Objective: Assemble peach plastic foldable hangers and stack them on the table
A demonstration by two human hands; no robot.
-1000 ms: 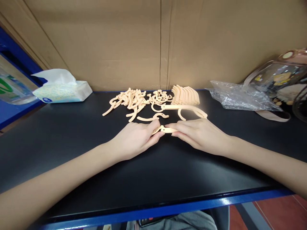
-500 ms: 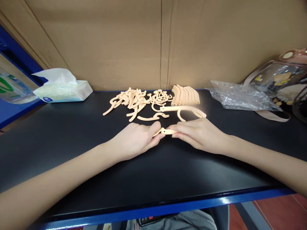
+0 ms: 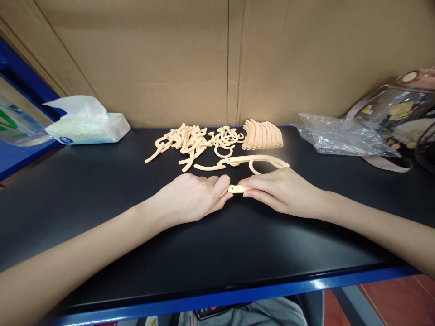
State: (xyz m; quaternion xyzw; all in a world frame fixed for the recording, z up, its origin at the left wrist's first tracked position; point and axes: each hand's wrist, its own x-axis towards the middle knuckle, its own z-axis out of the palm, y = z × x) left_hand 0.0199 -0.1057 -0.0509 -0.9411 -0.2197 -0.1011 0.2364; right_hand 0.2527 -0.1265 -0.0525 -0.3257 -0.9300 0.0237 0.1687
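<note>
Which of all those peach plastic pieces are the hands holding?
The small peach piece pinched between the left hand and right hand, at the near middle of the table. The loose pile and neat stack lie untouched behind.

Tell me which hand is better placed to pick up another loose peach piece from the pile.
Left, probably. The left hand lies nearer the loose pile; the right hand grips the peach part they both pinch.
</note>
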